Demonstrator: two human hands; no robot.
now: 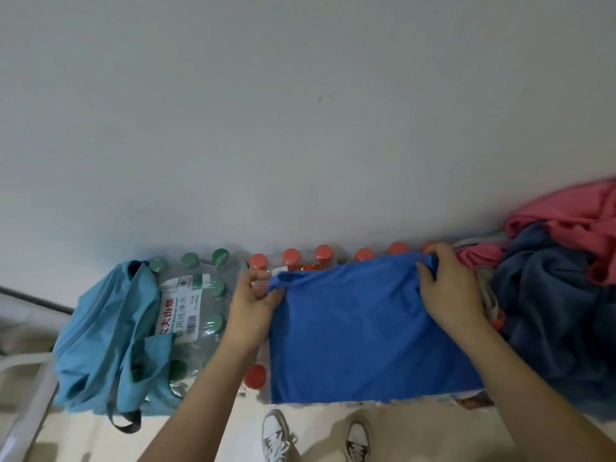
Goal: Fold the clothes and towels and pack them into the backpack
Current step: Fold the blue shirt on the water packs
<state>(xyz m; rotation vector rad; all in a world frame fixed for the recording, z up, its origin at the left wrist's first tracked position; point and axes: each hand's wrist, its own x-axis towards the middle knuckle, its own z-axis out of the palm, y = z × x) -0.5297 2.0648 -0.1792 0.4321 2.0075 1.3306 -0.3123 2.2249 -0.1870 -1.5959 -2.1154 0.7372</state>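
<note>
Left hand [255, 296] and right hand [448, 283] each pinch a far corner of the blue towel [366, 331] spread on bottle packs [196, 305], backpack [100, 328] to its left; corners should travel together, edges kept aligned, for a square fold.

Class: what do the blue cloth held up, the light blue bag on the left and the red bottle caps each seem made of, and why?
Blue cloth: soft, matt fabric, perhaps microfibre; it drapes and bunches where the left hand and right hand pinch its corners. Light blue bag: thin woven synthetic, probably nylon; slumps in smooth creases. Red caps: likely hard plastic; smooth, evenly coloured.
</note>
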